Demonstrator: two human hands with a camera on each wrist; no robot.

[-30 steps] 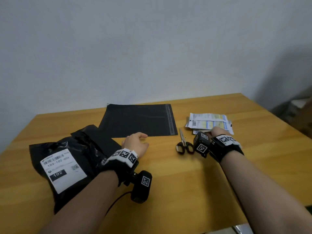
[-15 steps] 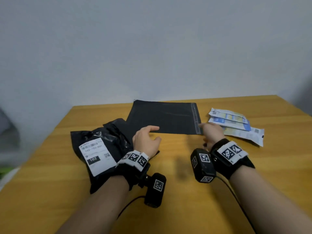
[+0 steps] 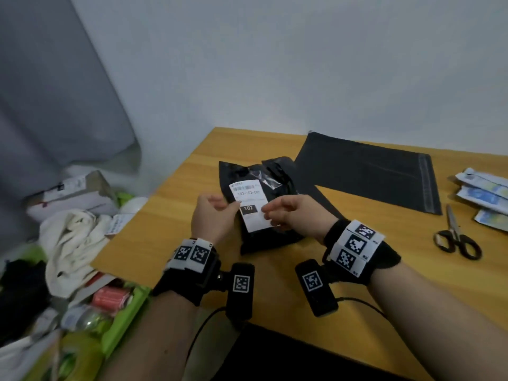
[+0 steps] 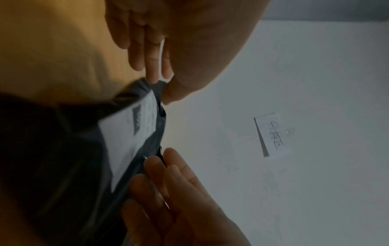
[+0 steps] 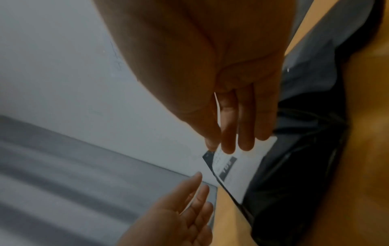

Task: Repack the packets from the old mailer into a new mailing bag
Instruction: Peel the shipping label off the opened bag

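The old mailer [image 3: 261,243], crumpled black plastic with a white label [image 3: 247,192] marked 102, lies at the table's left end. My left hand [image 3: 232,209] is at its left side; in the left wrist view the mailer's corner [image 4: 156,84] sits pinched between thumb and fingertips. My right hand [image 3: 268,213] pinches the label's right edge, thumb behind and fingers [image 5: 231,141] in front. The new mailing bag [image 3: 365,174], flat and black, lies behind to the right. Several white and blue packets [image 3: 483,196] rest at the far right.
Black-handled scissors [image 3: 456,240] lie on the wooden table [image 3: 412,270] right of my right wrist. Beyond the table's left edge, the floor holds a white cloth [image 3: 71,237], cardboard boxes [image 3: 71,193] and a green bag [image 3: 123,320] of bottles. A grey curtain hangs left.
My head has turned left and down. The right hand left the new bag's flap and came across to the old mailer's label. The left hand shifted onto the mailer's left side.
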